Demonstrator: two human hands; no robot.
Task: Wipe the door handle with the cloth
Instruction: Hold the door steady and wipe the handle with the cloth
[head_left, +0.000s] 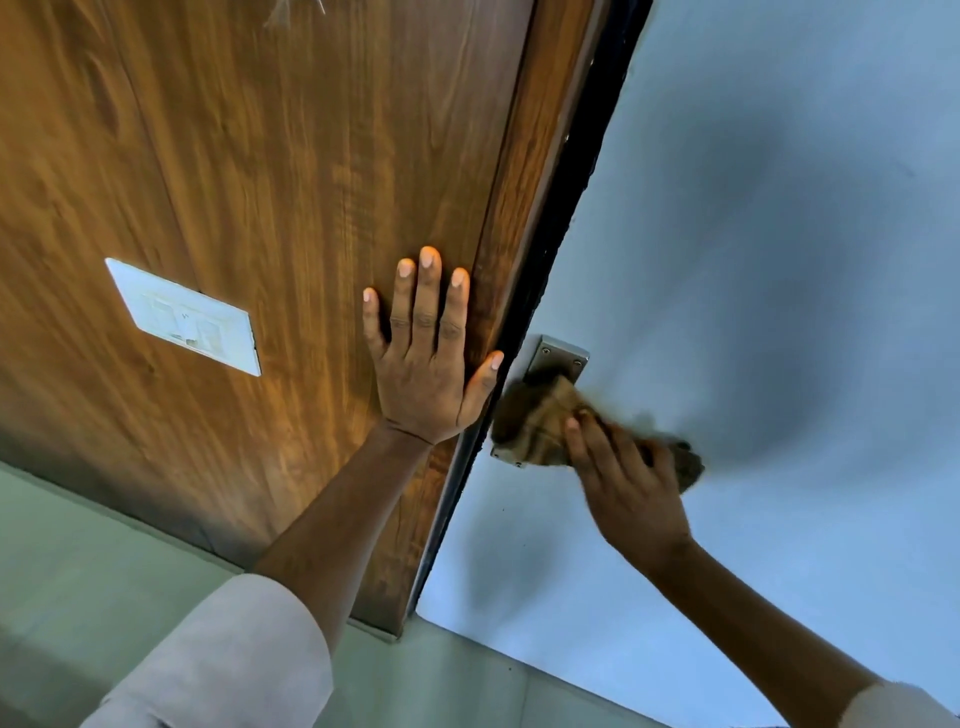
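Brown cloth (540, 421) gripped in our right hand (631, 493), mid-wipe over handle (558, 358); left hand (428, 358) flat, fingers spread & empty, on wood. Next: rub w/ pressure along lever.

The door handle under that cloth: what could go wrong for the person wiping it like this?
The brown cloth hides the lever, and only the ends of the metal plate show, so parts of the handle could go unwiped. The left hand lies flat on the wooden panel, thumb at the dark gap beside the door; if the door shifts, the thumb might get pinched. The right hand looks blurred, so the cloth may slip.
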